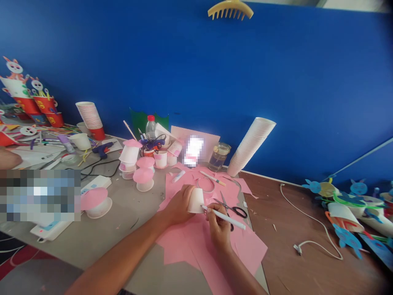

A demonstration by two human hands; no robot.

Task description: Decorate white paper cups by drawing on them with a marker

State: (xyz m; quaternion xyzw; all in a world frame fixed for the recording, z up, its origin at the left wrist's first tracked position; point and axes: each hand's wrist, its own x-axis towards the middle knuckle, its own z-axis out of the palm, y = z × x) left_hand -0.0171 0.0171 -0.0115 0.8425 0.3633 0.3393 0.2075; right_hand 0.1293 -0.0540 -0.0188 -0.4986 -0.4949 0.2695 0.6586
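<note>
In the head view my left hand (pixel 179 203) is closed around the far left side of a white paper cup (pixel 195 201), which stands mouth down over pink paper (pixel 181 237). A white marker pen (pixel 229 217) is pinched in my right hand (pixel 218 223), its tip at the cup's lower right side. Whether the tip touches the cup, I cannot tell. Black-handled scissors (pixel 238 211) lie open just right of the pen. Another pen (pixel 213 178) and a small white tube (pixel 178 176) rest on the pink sheets behind the cup.
Behind stand a leaning stack of paper cups (pixel 253 143), a glass jar (pixel 219 156) and a lit phone (pixel 193 150). Pink-topped cup pieces (pixel 143 179) stand left, near a power strip (pixel 66 213) and a blue glue gun (pixel 104 149). A white cable (pixel 310 217) lies right.
</note>
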